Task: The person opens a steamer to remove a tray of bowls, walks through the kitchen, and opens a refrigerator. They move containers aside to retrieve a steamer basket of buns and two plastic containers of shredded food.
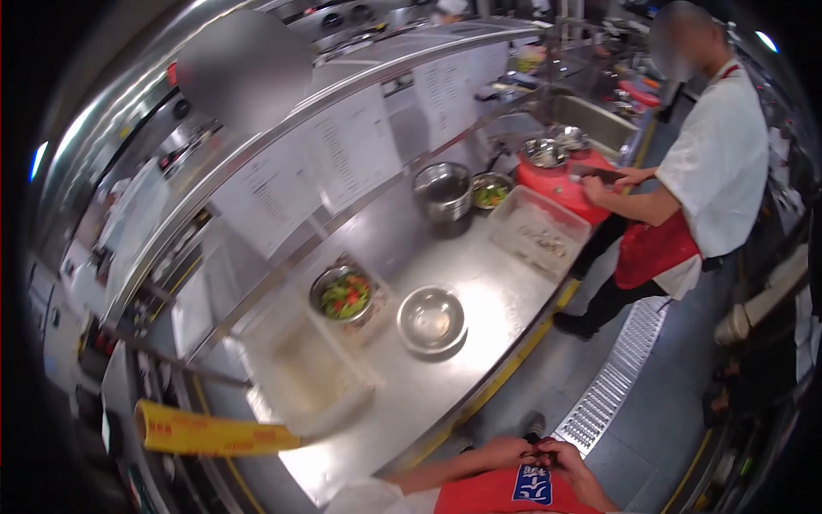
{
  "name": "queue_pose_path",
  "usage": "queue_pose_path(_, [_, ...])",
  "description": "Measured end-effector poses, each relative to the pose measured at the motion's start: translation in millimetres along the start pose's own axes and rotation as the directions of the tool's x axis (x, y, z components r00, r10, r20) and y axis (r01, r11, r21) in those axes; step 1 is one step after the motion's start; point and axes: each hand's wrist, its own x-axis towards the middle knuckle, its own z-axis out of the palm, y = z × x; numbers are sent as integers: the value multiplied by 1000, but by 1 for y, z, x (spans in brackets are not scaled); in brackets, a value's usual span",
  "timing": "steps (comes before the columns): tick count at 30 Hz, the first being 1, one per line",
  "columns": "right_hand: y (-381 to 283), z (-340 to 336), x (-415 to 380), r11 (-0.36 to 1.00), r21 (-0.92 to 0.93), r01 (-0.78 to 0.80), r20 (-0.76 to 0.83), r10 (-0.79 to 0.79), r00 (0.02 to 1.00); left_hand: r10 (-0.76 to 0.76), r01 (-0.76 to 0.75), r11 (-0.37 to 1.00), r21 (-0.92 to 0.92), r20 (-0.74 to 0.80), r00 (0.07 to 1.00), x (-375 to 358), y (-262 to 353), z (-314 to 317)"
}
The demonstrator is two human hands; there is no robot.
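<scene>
Close together in front of my red apron (479, 493), at the bottom of the head view, are my left hand (507, 451) and my right hand (565, 460). The fingers of both are bent around something small and dark, which I cannot make out. Nearest to them on the steel table (411, 403) is a metal bowl (432, 319). Left of that bowl, a pot of cut green and red vegetables (344, 295) rests on a plastic container with bits of food.
A yellow printed roll (218, 430) juts over the table's left end beside a large plastic tub (312, 377). Farther back stand a steel pot (443, 188) and a pale bin (539, 230). A co-worker (715, 171) cuts with a cleaver at a red board (556, 184).
</scene>
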Motion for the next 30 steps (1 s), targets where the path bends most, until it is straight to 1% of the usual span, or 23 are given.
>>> queue_pose_path(2, [8,-37,8,994,113,-2,134,-13,991,-48,49,999,1,175,983,3,19,-9])
queue_pose_path(3, [6,-44,12,996,93,5,149,-19,989,6,-6,1000,2,118,993,8,20,2])
queue_pose_path(5, [7,-69,6,990,119,73,124,-88,988,22,-29,992,119,61,998,28,30,18])
queue_pose_path(6, [1,-73,-4,995,53,84,28,-86,996,70,-82,979,185,70,995,43,41,24])
queue_pose_path(7, [-4,-80,-14,996,6,91,-88,-91,992,71,-93,968,235,99,993,58,52,30])
queue_pose_path(8, [5,-103,-16,877,-269,398,65,-396,916,79,-113,952,285,131,988,73,62,34])
queue_pose_path(9, [-3,-117,-26,799,-417,433,116,-425,898,84,-133,930,343,152,985,89,70,42])
queue_pose_path(10, [-42,-98,-77,978,-166,127,-73,-141,987,86,-141,909,392,154,984,107,83,46])
queue_pose_path(11, [-27,-145,-53,960,-237,147,52,-139,989,82,-160,879,450,187,979,125,105,44])
queue_pose_path(12, [-37,-160,-71,943,-279,179,58,-170,984,66,-160,849,503,200,978,145,126,47])
queue_pose_path(14, [-36,-207,-79,896,-288,338,25,-346,938,64,-205,836,509,280,958,194,161,61])
queue_pose_path(15, [-36,-229,-90,874,-296,385,32,-393,919,49,-208,835,510,308,950,212,174,70])
queue_pose_path(17, [-37,-269,-119,823,-321,469,48,-480,876,83,-292,801,523,386,919,255,182,98])
queue_pose_path(18, [-39,-283,-131,879,-222,422,-15,-436,900,100,-331,786,522,421,902,274,191,108])
queue_pose_path(20, [-46,-308,-155,944,-20,328,-119,-328,937,110,-365,784,503,466,878,305,211,125])
queue_pose_path(21, [-59,-312,-166,940,-21,340,-190,-338,922,107,-368,784,500,476,873,321,213,134])
queue_pose_path(23, [-82,-341,-161,914,-281,294,-122,-338,933,92,-377,781,498,505,858,350,215,145])
queue_pose_path(24, [-95,-352,-157,873,-407,267,-77,-324,943,113,-359,821,444,489,865,358,232,140])
queue_pose_path(25, [-115,-349,-165,952,-140,273,-123,-291,949,128,-337,857,390,472,872,366,258,126])
queue_pose_path(26, [-115,-364,-142,942,45,333,-102,-327,939,142,-317,886,339,452,881,376,272,117])
queue_pose_path(27, [-135,-367,-150,947,70,315,-128,-305,944,47,-252,888,385,468,882,392,259,124])
queue_pose_path(28, [-157,-368,-156,950,94,298,-149,-283,948,81,-251,915,317,466,881,405,254,123])
queue_pose_path(30, [-178,-391,-141,887,360,288,-260,-201,944,151,-251,952,177,441,885,433,247,117])
